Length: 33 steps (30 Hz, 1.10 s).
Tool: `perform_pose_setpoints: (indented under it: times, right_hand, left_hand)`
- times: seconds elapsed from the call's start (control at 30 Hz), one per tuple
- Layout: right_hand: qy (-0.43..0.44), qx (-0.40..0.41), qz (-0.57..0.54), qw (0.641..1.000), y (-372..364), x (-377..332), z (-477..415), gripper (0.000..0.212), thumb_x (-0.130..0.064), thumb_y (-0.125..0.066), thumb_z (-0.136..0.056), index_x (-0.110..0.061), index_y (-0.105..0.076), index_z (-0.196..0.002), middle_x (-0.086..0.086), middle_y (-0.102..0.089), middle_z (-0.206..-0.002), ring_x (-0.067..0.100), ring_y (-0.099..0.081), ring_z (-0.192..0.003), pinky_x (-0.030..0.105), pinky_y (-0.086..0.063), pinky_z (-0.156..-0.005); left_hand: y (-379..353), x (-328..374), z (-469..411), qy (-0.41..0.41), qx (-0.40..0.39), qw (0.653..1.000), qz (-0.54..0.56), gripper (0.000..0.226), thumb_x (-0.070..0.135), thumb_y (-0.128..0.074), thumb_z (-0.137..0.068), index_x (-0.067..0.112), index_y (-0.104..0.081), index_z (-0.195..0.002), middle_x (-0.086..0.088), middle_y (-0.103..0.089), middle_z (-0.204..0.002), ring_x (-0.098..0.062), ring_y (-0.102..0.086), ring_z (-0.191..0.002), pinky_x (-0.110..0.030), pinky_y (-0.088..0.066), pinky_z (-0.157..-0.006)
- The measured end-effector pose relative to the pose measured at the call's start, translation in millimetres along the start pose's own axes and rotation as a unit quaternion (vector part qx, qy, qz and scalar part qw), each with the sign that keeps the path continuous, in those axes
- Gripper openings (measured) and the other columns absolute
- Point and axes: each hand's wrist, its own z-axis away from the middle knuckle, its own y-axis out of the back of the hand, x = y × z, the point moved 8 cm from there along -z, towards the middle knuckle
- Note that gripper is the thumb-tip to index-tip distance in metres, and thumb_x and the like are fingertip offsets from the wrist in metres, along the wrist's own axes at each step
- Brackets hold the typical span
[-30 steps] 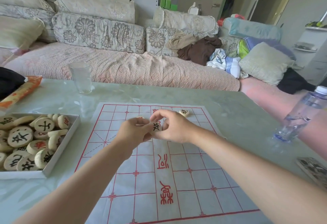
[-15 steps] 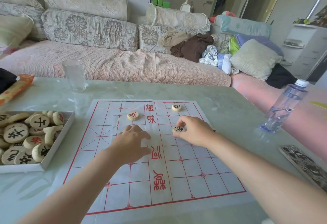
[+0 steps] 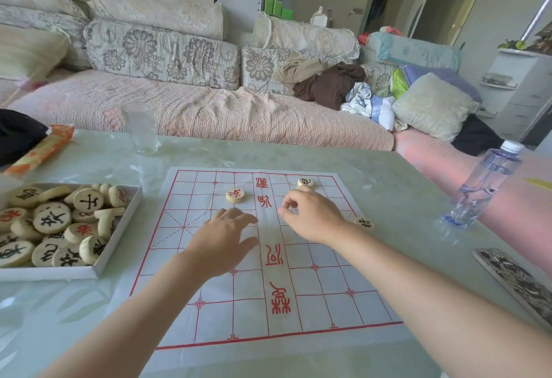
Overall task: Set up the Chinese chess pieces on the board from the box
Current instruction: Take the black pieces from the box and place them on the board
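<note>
Since the Chinese chess pieces (image 3: 52, 222) are thick wooden discs, they are judged to be light, stiff and not fragile, though smooth enough to slide on the sheet. Each is best taken by its rim between thumb and fingertips, or lifted from the heap by an exposed edge. The board (image 3: 322, 294) is judged to be a thin, limp printed sheet that can be shifted or creased by a careless drag, so it is best held down while pieces are set.

Most pieces are heaped in the open white box (image 3: 47, 273), which lies on the table (image 3: 403, 192) at the board's 9 o'clock. Three are laid on the board's far half: a red-marked piece (image 3: 235, 194) at about 11 o'clock, a black-marked piece (image 3: 305, 182) near the far edge at about 1 o'clock, and a second black-marked piece (image 3: 364, 222) on the right border at about 2 o'clock.

The left hand (image 3: 227, 237) is spread flat, palm down, and rested on the sheet at 6 o'clock of the red-marked piece; nothing is gripped. The right hand (image 3: 310, 219) is held low over the board between the two black-marked pieces, its fingers loosely bent. No piece is seen in them, and none is touched.
</note>
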Motion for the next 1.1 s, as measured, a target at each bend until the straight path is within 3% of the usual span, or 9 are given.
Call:
perform_pose_setpoints:
  times: [0.17,0.33,0.47,0.67,0.77,0.87,1.03,1.1]
  right_hand:
    - [0.055,-0.016,-0.034,0.998,-10,-75,-15,0.012,-0.033,-0.049,-0.095,-0.031,-0.06,-0.102,-0.014,-0.061,-0.102,0.014,-0.057,-0.095,0.03,-0.041,-0.072]
    - [0.116,-0.05,-0.056,0.99,-32,-172,-31,0.014,-0.035,-0.053,-0.095,-0.03,-0.061,-0.105,-0.013,-0.062,-0.098,0.017,-0.06,-0.098,0.029,-0.044,-0.076]
    - [0.147,-0.078,-0.07,0.984,-50,-240,-39,0.017,-0.035,-0.054,-0.093,-0.033,-0.062,-0.107,-0.015,-0.061,-0.1,0.016,-0.059,-0.101,0.029,-0.039,-0.076]
    - [0.177,-0.138,-0.023,0.974,-83,-306,-47,0.026,-0.032,-0.056,-0.091,-0.031,-0.064,-0.116,-0.005,-0.064,-0.117,0.021,-0.059,-0.108,0.033,-0.049,-0.088]
    - [0.159,-0.136,0.024,0.977,-93,-318,-51,0.03,-0.04,-0.055,-0.09,-0.027,-0.064,-0.115,-0.002,-0.064,-0.117,0.024,-0.059,-0.109,0.032,-0.049,-0.085]
    - [0.128,-0.144,0.013,0.981,-107,-318,-57,0.034,-0.042,-0.061,-0.089,-0.018,-0.063,-0.114,0.003,-0.062,-0.115,0.023,-0.059,-0.104,0.028,-0.047,-0.08]
    - [0.035,-0.168,-0.14,0.975,-114,-302,-65,0.036,-0.021,-0.072,-0.085,-0.019,-0.065,-0.12,-0.006,-0.056,-0.11,0.014,-0.053,-0.099,0.019,-0.039,-0.081]
    - [-0.018,-0.174,-0.255,0.951,-116,-294,-66,0.039,-0.011,-0.077,-0.08,-0.016,-0.067,-0.117,-0.002,-0.061,-0.106,0.015,-0.059,-0.089,0.022,-0.043,-0.07]
  left_hand:
    - [42,-49,17,0.068,0.064,0.993,0.068,0.034,0.044,-0.054,-0.092,0.033,-0.056,-0.124,0.011,-0.056,-0.108,-0.011,-0.052,-0.1,-0.03,-0.048,-0.083]
    - [95,-119,53,0.124,0.165,0.976,0.064,0.025,0.029,-0.058,-0.09,0.029,-0.064,-0.114,0.012,-0.057,-0.098,-0.01,-0.052,-0.089,-0.027,-0.042,-0.072]
    - [129,-166,85,0.162,0.202,0.963,0.069,0.028,0.018,-0.058,-0.087,0.03,-0.067,-0.111,0.009,-0.059,-0.099,-0.014,-0.055,-0.093,-0.03,-0.047,-0.081]
    - [147,-213,111,0.19,0.192,0.962,0.049,0.027,0.012,-0.064,-0.083,0.021,-0.069,-0.107,0.001,-0.059,-0.117,-0.023,-0.057,-0.105,-0.03,-0.045,-0.087]
    - [143,-228,118,0.199,0.181,0.962,0.035,0.029,0.017,-0.069,-0.081,0.022,-0.07,-0.109,0.0,-0.056,-0.13,-0.025,-0.053,-0.117,-0.03,-0.042,-0.095]
    - [136,-234,121,0.192,0.152,0.969,0.027,0.027,0.024,-0.066,-0.083,0.027,-0.069,-0.11,-0.002,-0.063,-0.113,-0.025,-0.058,-0.107,-0.036,-0.049,-0.089]
    - [132,-234,117,0.187,0.127,0.974,0.023,0.027,0.023,-0.062,-0.087,0.026,-0.066,-0.114,0.0,-0.065,-0.106,-0.021,-0.06,-0.099,-0.032,-0.05,-0.083]
    - [133,-231,113,0.183,0.116,0.975,0.041,0.03,0.026,-0.062,-0.086,0.027,-0.064,-0.116,0.002,-0.065,-0.106,-0.018,-0.059,-0.094,-0.031,-0.051,-0.081]
